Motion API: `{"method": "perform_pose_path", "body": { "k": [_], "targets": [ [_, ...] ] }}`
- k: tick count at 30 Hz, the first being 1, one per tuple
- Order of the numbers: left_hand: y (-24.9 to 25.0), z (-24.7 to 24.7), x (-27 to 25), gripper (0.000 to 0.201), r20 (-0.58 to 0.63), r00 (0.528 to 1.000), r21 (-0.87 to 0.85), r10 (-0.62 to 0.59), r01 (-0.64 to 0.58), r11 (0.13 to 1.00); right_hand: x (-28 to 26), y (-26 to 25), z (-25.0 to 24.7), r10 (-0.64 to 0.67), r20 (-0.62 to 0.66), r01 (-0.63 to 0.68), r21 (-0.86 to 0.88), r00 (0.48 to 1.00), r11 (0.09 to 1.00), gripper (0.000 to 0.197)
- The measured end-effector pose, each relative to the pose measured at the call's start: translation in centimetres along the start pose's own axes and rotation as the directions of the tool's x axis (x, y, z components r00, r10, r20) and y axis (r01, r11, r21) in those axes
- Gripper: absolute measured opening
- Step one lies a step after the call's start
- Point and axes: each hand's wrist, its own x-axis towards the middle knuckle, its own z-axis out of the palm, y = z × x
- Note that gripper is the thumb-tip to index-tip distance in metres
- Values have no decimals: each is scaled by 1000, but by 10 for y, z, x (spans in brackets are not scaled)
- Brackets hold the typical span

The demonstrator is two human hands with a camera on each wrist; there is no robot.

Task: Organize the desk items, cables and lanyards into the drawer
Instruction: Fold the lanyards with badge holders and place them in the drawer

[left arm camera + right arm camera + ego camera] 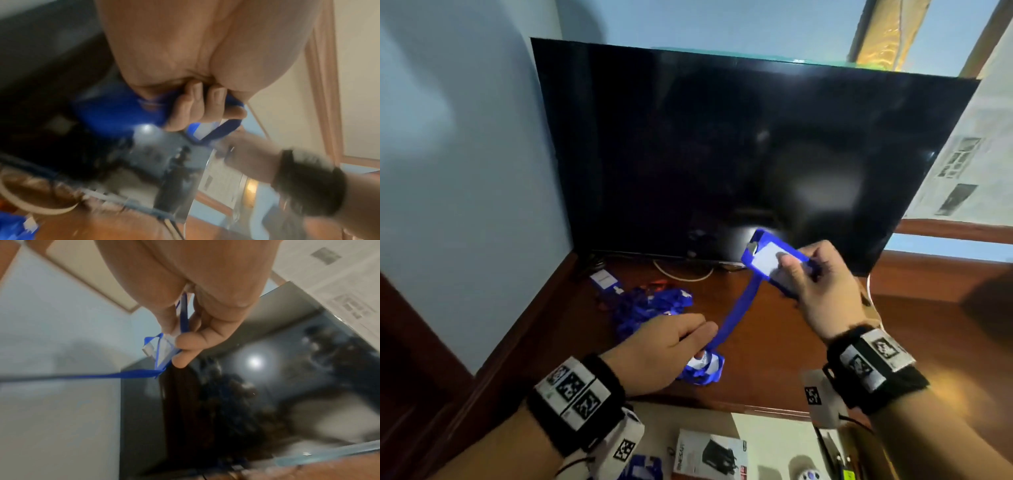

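Observation:
My right hand pinches a blue badge holder with a white card, raised above the desk in front of the monitor. Its blue lanyard strap runs taut down to my left hand, which grips the strap and a bunched blue-and-white part of it just above the desk. In the right wrist view the holder sits between thumb and fingers, the strap stretching left. In the left wrist view fingers curl round blue strap.
A pile of blue lanyards and another badge lie on the brown desk under the dark monitor. A white cable loops behind. The open drawer below holds a boxed item and small things.

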Motion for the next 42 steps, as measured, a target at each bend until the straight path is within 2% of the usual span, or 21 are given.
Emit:
{"method": "perform_pose_path", "body": {
  "k": [3,5,7,9,10,11,12,14,15,19,22,25,27,29,31,32,33,36,38,40,42],
  "targets": [
    [38,-28,-5,36,-67,994,7,91,-90,996,-26,20,20,61,226,-19,-186,972,982,22],
    [52,-47,1,30,-111,985,80,132,-124,989,-47,20,34,69,398,-24,-119,915,993,18],
    [54,-61,15,28,-156,978,135,138,-117,984,-65,6,44,47,556,-49,-11,830,999,12],
    [39,-68,34,29,-195,977,183,86,-50,982,-77,-12,49,-26,668,-81,129,744,988,10],
    [26,-70,42,29,-215,976,193,42,0,981,-80,-22,49,-70,676,-106,216,733,971,9],
    [8,-70,50,30,-229,973,192,-14,59,980,-80,-31,48,-108,639,-127,310,761,942,8],
    [-9,-68,54,31,-226,971,178,-78,120,977,-77,-39,45,-124,565,-139,401,816,906,8],
    [-34,-54,52,34,-174,968,122,-179,202,972,-65,-49,37,-71,385,-158,530,920,833,12],
    [-39,-43,46,36,-141,970,91,-196,210,973,-59,-51,34,-26,305,-159,565,952,810,13],
    [-15,4,8,36,-57,991,-15,-122,121,993,-40,-35,29,116,60,-130,502,991,855,21],
    [9,15,-8,28,-43,999,-38,-31,29,999,-41,-9,35,146,-13,-133,334,989,933,25],
    [22,0,-5,25,-83,996,39,15,-12,999,-56,9,45,67,147,-79,81,987,994,17],
    [27,-13,2,26,-79,995,242,67,-46,969,-70,11,50,53,313,-53,-9,948,999,14],
    [22,-27,8,26,-26,999,418,27,-14,908,-83,4,52,52,510,-71,18,858,997,13],
    [11,-38,11,24,12,997,461,-72,58,886,-90,-4,50,23,658,-107,88,752,990,8],
    [3,-42,10,24,18,993,424,-116,98,900,-91,-7,49,20,685,-155,137,729,978,7],
    [-4,-43,9,22,27,988,350,-151,132,927,-93,-9,48,24,680,-215,197,733,957,10],
    [-25,-31,4,9,41,974,-19,-223,224,974,-98,-13,52,45,604,-346,392,796,852,20],
    [-37,-15,0,15,18,958,-379,-287,272,885,-101,-15,57,101,562,-426,485,821,764,19],
    [-45,3,-6,21,2,937,-679,-350,258,687,-104,-16,64,184,524,-489,533,832,690,16],
    [-50,18,-10,24,-38,920,-769,-391,223,599,-107,-15,72,244,482,-502,532,841,681,17]
  ]
}}
